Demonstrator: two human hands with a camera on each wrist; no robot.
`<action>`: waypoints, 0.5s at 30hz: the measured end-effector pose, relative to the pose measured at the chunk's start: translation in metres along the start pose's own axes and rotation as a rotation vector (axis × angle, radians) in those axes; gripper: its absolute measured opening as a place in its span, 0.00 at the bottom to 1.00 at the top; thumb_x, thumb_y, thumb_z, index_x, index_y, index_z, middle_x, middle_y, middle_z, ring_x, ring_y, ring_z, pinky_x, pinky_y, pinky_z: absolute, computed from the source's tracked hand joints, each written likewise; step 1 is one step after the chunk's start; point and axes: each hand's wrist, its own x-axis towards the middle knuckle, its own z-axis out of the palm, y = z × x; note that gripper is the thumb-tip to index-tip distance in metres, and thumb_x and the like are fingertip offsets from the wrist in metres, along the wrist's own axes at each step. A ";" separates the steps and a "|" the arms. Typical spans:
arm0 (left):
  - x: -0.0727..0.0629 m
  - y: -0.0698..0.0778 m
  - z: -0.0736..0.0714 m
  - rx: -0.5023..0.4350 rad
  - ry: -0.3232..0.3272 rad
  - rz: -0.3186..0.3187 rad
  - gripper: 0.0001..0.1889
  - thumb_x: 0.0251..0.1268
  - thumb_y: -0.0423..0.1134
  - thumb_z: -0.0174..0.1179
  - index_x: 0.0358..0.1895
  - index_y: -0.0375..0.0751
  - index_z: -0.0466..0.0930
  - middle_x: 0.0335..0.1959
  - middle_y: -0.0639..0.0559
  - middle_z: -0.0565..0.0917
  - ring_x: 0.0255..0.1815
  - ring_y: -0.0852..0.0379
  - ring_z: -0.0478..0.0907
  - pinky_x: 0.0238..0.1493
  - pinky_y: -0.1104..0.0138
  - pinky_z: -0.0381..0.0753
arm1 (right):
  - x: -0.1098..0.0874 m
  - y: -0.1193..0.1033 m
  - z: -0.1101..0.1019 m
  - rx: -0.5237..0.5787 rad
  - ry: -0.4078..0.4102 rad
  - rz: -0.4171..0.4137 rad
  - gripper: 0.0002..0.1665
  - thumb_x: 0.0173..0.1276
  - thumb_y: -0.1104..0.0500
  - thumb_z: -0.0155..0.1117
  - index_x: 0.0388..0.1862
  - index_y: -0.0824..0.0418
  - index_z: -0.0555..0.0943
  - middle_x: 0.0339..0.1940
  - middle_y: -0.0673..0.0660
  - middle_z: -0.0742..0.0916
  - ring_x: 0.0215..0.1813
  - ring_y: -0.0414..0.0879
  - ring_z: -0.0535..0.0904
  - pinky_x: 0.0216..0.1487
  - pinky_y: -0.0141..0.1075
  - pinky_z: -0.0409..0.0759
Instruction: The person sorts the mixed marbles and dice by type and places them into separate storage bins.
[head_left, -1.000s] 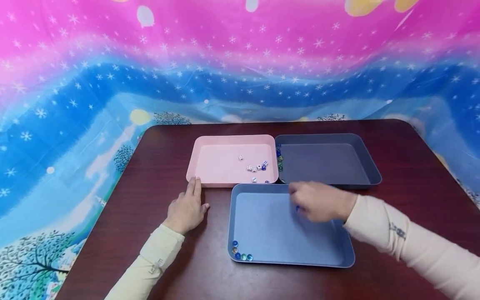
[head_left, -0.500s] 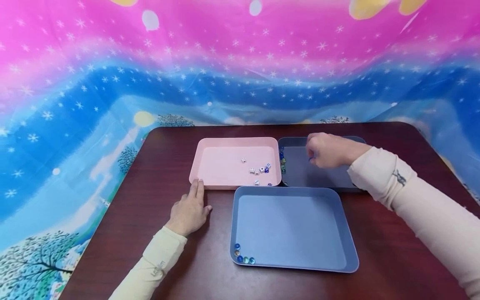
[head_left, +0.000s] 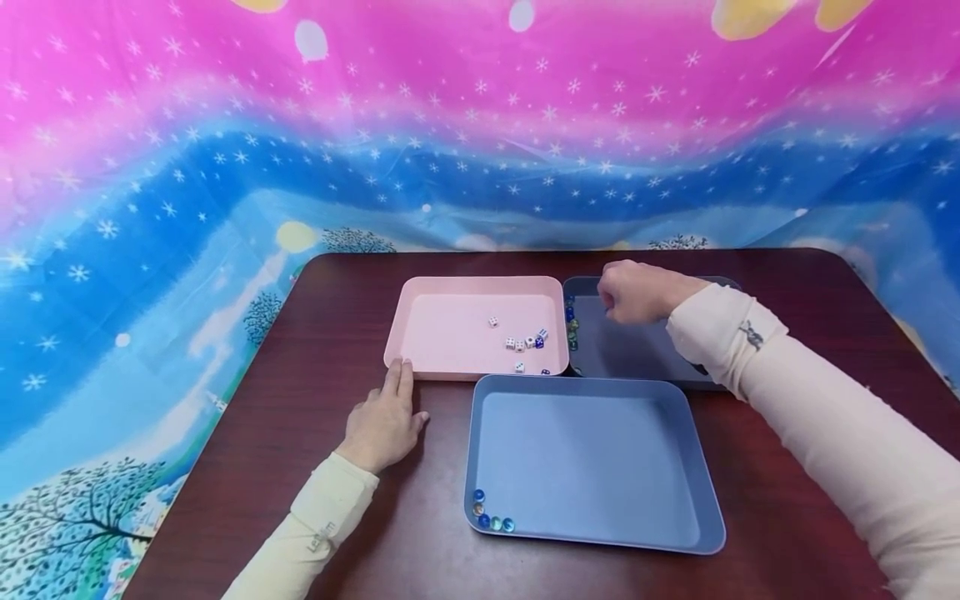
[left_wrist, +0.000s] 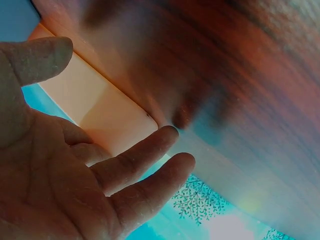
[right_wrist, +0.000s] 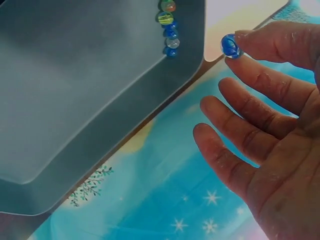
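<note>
Between thumb and index finger my right hand [head_left: 637,293] pinches a blue swirled marble [right_wrist: 231,46]; the other fingers are spread. It hovers over the dark grey tray [head_left: 645,360], near the left side, where several coloured marbles [right_wrist: 170,32] line the wall. My left hand [head_left: 381,429] lies relaxed on the table, two fingertips at the near left corner of the pink tray [head_left: 442,333]. Several white and blue dice [head_left: 520,345] are in that tray, mostly to its right. In front, the blue tray [head_left: 592,467] has several marbles [head_left: 495,522] in its near left corner.
All three trays stand close together on a dark red-brown wooden table [head_left: 330,325]. The pink and dark grey trays sit side by side behind the blue one. A colourful printed cloth [head_left: 480,125] hangs behind and beside the table.
My right hand has moved with the marble from over the blue tray to over the dark grey tray, then a little left. My left hand stays at the pink tray's corner.
</note>
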 end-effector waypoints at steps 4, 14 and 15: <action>-0.001 0.001 0.000 -0.002 0.004 0.002 0.43 0.65 0.52 0.57 0.75 0.35 0.47 0.76 0.40 0.56 0.53 0.38 0.78 0.41 0.49 0.82 | -0.001 0.002 0.006 -0.001 -0.001 0.007 0.04 0.59 0.64 0.63 0.26 0.61 0.82 0.34 0.58 0.80 0.33 0.46 0.74 0.36 0.40 0.78; -0.001 0.001 -0.001 0.009 0.011 0.006 0.43 0.65 0.52 0.57 0.75 0.35 0.47 0.76 0.39 0.56 0.52 0.37 0.79 0.41 0.49 0.82 | -0.011 -0.001 0.025 0.042 -0.012 0.003 0.03 0.62 0.64 0.63 0.31 0.61 0.84 0.37 0.57 0.81 0.31 0.43 0.76 0.36 0.39 0.81; -0.001 0.000 -0.001 0.010 0.014 0.007 0.43 0.65 0.52 0.57 0.75 0.35 0.47 0.76 0.39 0.57 0.51 0.37 0.79 0.40 0.49 0.82 | -0.012 -0.004 0.028 0.044 -0.006 -0.005 0.03 0.61 0.64 0.63 0.31 0.61 0.84 0.36 0.57 0.81 0.30 0.43 0.76 0.36 0.39 0.81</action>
